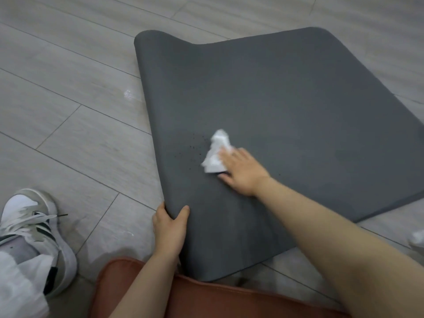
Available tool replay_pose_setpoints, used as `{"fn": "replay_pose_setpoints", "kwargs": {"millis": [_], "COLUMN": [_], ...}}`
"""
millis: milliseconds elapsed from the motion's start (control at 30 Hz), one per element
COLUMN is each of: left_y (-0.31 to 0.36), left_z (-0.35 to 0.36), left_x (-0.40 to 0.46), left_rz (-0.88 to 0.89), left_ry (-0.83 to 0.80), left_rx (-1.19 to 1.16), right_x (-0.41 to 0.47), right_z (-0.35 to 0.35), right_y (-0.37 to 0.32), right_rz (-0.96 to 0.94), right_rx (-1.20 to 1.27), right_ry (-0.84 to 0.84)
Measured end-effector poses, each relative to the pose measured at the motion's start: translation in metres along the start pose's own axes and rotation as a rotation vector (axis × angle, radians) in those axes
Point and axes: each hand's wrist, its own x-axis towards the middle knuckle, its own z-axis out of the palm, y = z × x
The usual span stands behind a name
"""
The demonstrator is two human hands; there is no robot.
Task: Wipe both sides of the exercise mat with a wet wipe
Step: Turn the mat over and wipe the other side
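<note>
A dark grey exercise mat (pixel 286 106) lies on the floor, its left edge curled upward. My left hand (pixel 169 228) grips that raised edge near the front, thumb on the upper face and fingers behind. My right hand (pixel 241 171) presses a crumpled white wet wipe (pixel 216 151) flat against the mat with straight fingers. Small dark specks dot the mat just left of the wipe.
The floor (pixel 68 88) is grey wood-look planks. A white and grey sneaker (pixel 36 235) stands at the lower left. A rust-brown cushion (pixel 206 299) sits at the bottom edge under my arms. A white object (pixel 417 239) shows at the right edge.
</note>
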Motion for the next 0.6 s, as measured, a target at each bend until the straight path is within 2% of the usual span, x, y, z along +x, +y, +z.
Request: {"fn": "replay_pose_setpoints", "kwargs": {"millis": [67, 133, 200, 233, 300, 367, 467, 533, 600], "left_y": [0.005, 0.008, 0.006, 0.004, 0.005, 0.005, 0.001, -0.002, -0.004], "left_z": [-0.001, 0.001, 0.004, 0.006, 0.007, 0.008, 0.001, -0.002, -0.002], "left_x": [-0.004, -0.008, -0.01, -0.011, -0.011, -0.007, 0.002, 0.006, 0.007], "left_rz": [0.089, 0.201, 0.297, 0.31, 0.304, 0.288, 0.186, 0.148, 0.174], "left_ry": [0.022, 0.038, 0.037, 0.028, -0.002, -0.001, 0.044, 0.046, 0.04], "left_rx": [0.051, 0.117, 0.191, 0.202, 0.189, 0.111, -0.143, -0.224, -0.159], "right_x": [-0.016, -0.036, -0.039, -0.032, -0.01, 0.005, 0.001, -0.005, -0.006], "right_z": [-0.003, -0.018, -0.026, -0.026, -0.02, -0.007, 0.01, 0.019, 0.021], "right_y": [0.068, 0.112, 0.118, 0.107, 0.062, -0.01, -0.125, -0.143, -0.116], "right_rz": [0.42, 0.788, 0.912, 0.898, 0.736, 0.45, -0.014, -0.152, -0.208], "right_rx": [-0.016, 0.1, 0.252, 0.27, 0.306, 0.376, 0.466, 0.415, 0.3], "right_ry": [0.092, 0.027, -0.044, -0.023, 0.045, 0.068, -0.019, 0.021, 0.023]}}
